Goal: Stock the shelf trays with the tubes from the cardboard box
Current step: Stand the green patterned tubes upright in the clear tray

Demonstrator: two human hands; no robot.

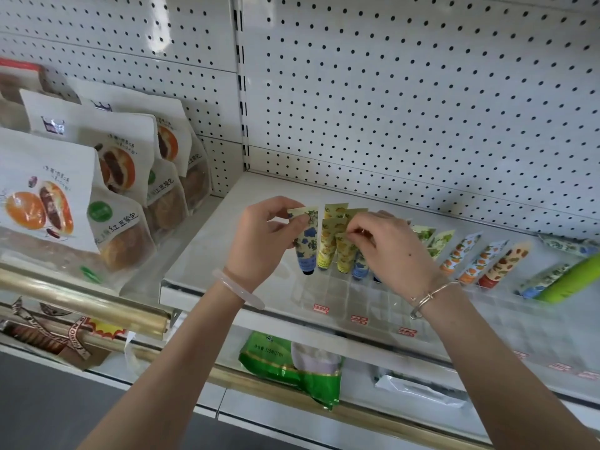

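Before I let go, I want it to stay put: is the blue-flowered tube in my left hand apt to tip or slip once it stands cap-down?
Probably tippy: the blue-flowered tube is tall and rests on a narrow dark cap. It looks light and soft-walled, since the left hand pinches its flat crimped end easily. The clear tray dividers and the neighbouring yellow tubes should prop it.

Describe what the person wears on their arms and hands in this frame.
Both forearms are bare, with no sleeves or gloves showing. The left wrist carries a smooth, pale translucent bangle. The right wrist carries a thin metal bracelet, wire-like with a small knot.
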